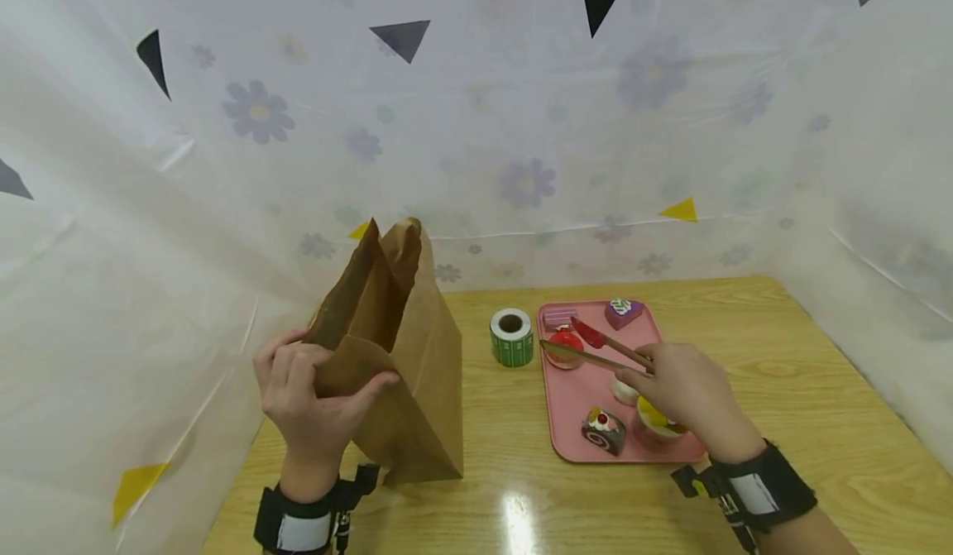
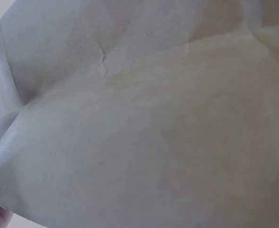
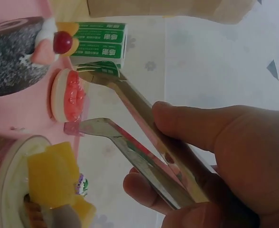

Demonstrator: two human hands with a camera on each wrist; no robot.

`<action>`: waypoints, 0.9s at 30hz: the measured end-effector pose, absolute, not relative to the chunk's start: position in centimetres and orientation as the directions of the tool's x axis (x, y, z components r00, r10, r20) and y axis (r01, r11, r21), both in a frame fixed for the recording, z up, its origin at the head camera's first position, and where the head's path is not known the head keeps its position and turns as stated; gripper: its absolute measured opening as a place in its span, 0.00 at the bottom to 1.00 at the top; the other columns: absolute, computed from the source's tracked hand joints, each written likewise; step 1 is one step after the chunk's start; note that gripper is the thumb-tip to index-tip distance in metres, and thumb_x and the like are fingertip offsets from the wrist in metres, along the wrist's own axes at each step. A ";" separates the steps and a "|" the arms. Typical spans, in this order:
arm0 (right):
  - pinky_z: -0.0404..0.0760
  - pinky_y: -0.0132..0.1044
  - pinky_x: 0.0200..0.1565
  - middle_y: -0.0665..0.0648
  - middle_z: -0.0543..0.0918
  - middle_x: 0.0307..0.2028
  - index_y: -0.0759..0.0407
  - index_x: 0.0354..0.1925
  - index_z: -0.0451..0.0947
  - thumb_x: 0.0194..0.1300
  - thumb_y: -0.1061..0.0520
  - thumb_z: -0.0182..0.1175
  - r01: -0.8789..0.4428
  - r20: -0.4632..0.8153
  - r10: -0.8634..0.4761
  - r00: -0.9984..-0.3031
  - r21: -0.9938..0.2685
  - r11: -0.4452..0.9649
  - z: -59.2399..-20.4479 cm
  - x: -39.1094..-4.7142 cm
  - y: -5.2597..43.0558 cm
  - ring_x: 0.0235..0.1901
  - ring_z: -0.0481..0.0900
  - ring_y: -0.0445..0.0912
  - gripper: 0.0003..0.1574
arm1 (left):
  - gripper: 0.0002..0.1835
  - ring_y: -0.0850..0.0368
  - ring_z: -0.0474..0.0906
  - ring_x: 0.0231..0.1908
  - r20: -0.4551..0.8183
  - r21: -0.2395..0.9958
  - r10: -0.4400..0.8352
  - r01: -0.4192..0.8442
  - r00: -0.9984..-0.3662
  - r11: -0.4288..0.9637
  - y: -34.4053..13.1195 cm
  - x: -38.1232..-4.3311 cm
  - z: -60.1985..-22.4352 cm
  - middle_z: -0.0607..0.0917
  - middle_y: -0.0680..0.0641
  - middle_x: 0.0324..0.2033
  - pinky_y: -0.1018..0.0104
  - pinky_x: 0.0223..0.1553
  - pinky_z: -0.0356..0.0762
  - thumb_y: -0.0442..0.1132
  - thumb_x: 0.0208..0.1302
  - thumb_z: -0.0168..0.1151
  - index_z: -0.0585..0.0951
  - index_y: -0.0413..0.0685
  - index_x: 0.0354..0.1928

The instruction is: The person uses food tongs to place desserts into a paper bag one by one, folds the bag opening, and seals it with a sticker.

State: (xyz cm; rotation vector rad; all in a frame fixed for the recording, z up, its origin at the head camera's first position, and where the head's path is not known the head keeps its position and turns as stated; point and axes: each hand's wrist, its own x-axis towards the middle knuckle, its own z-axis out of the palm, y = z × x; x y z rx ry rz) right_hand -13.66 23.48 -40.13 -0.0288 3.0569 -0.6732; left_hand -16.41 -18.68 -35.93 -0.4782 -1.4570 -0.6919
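My left hand (image 1: 308,398) grips the near rim of a tall brown paper bag (image 1: 435,381), thumb outside and fingers over the far edge. The bag stands upright with its mouth spread; paper fills the left wrist view. In my right hand (image 1: 688,394) is a pair of metal tongs (image 3: 139,111), pinched between thumb and fingers. The tongs are spread, their tips on either side of a small round cake with a red top (image 3: 74,97) on the pink tray (image 1: 562,427). A gap shows between the tips and the cake in the right wrist view.
A chocolate roll cake (image 1: 604,432), a cup with yellow fruit (image 1: 657,418), a white round piece (image 1: 624,390), a purple heart-shaped cake (image 1: 622,313) and a striped purple piece (image 1: 558,317) share the tray. A roll of green labels (image 1: 512,348) stands between bag and tray.
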 end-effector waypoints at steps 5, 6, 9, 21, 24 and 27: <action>0.68 0.36 0.18 0.50 0.79 0.20 0.58 0.44 0.86 0.67 0.37 0.69 0.013 -0.075 -0.019 -0.997 -0.405 0.914 -40.8 -14.0 23.8 0.16 0.72 0.44 0.26 | 0.46 0.36 0.75 0.26 0.991 0.110 -0.134 0.684 -0.018 0.721 -18.7 -16.5 -36.0 0.71 0.39 0.16 0.50 0.54 0.75 0.77 0.49 0.72 0.70 0.37 0.20; 0.68 0.37 0.18 0.50 0.79 0.21 0.58 0.44 0.87 0.67 0.37 0.69 0.013 -0.081 -0.022 -0.996 -0.400 0.916 -40.9 -14.1 23.9 0.17 0.73 0.44 0.26 | 0.46 0.36 0.75 0.26 0.991 0.110 -0.135 0.684 -0.018 0.721 -18.7 -16.5 -36.0 0.71 0.39 0.16 0.50 0.54 0.75 0.77 0.49 0.72 0.70 0.37 0.20; 0.69 0.37 0.19 0.50 0.79 0.21 0.58 0.44 0.87 0.68 0.37 0.68 0.014 -0.093 -0.023 -0.995 -0.386 0.922 -41.3 -14.3 23.9 0.19 0.73 0.45 0.26 | 0.46 0.36 0.74 0.25 0.991 0.111 -0.136 0.684 -0.018 0.721 -18.7 -16.5 -36.0 0.71 0.39 0.16 0.50 0.54 0.75 0.78 0.48 0.72 0.70 0.37 0.20; 0.68 0.37 0.19 0.49 0.79 0.21 0.58 0.44 0.89 0.67 0.38 0.69 -0.002 -0.068 -0.028 -0.997 -0.359 0.933 -41.6 -14.3 24.0 0.20 0.73 0.45 0.24 | 0.46 0.37 0.73 0.25 0.991 0.116 -0.133 0.675 -0.027 0.729 -18.7 -16.4 -35.9 0.70 0.40 0.16 0.50 0.54 0.75 0.78 0.49 0.71 0.70 0.37 0.20; 0.68 0.37 0.19 0.50 0.80 0.22 0.57 0.44 0.89 0.67 0.38 0.69 -0.002 -0.065 -0.027 -0.997 -0.354 0.935 -41.7 -14.3 24.0 0.20 0.73 0.45 0.24 | 0.46 0.37 0.73 0.25 0.991 0.117 -0.133 0.674 -0.028 0.730 -18.7 -16.4 -35.9 0.70 0.40 0.16 0.51 0.54 0.75 0.78 0.49 0.71 0.70 0.37 0.20; 0.67 0.37 0.18 0.49 0.79 0.21 0.55 0.43 0.89 0.67 0.39 0.70 -0.005 -0.059 -0.028 -0.998 -0.352 0.936 -41.9 -14.3 24.1 0.19 0.72 0.45 0.22 | 0.46 0.36 0.73 0.25 0.991 0.117 -0.134 0.674 -0.028 0.729 -18.7 -16.4 -35.9 0.70 0.40 0.16 0.52 0.55 0.75 0.78 0.49 0.71 0.70 0.37 0.20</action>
